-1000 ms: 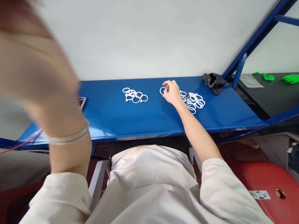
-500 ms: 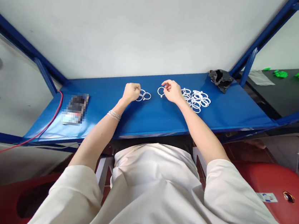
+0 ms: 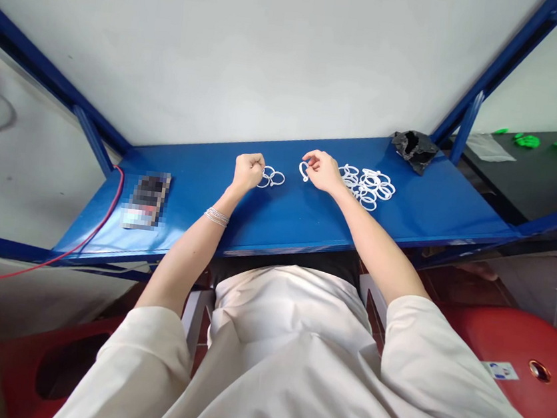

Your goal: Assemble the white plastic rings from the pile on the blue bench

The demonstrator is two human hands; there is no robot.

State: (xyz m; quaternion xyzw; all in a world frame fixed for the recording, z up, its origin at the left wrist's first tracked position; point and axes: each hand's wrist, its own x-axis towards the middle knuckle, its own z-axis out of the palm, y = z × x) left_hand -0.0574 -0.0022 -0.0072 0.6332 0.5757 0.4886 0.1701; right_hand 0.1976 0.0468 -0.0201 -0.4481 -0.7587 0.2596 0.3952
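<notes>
My left hand [image 3: 249, 170] is closed above the blue tabletop [image 3: 267, 218], its fingers curled at a small group of white rings [image 3: 276, 178]; what the fingertips hold is hidden. To the right, my right hand [image 3: 324, 171] pinches a single white ring [image 3: 303, 170], which shows to the left of its fingers with a small knob at its lower edge. Just beyond that hand, a pile of several white rings [image 3: 384, 189] overlaps on the table.
A crumpled black bag [image 3: 414, 151] lies at the back right corner. On the left are a blurred-out flat object [image 3: 146, 200] and a red cable [image 3: 100, 223]. Blue frame bars rise on both sides. A red stool [image 3: 518, 357] stands at the lower right.
The view has shifted slightly, moving the table contents a little to the right. The ring at my right hand now looks narrower, as if turned. Both hands keep nearly the same place and pose.
</notes>
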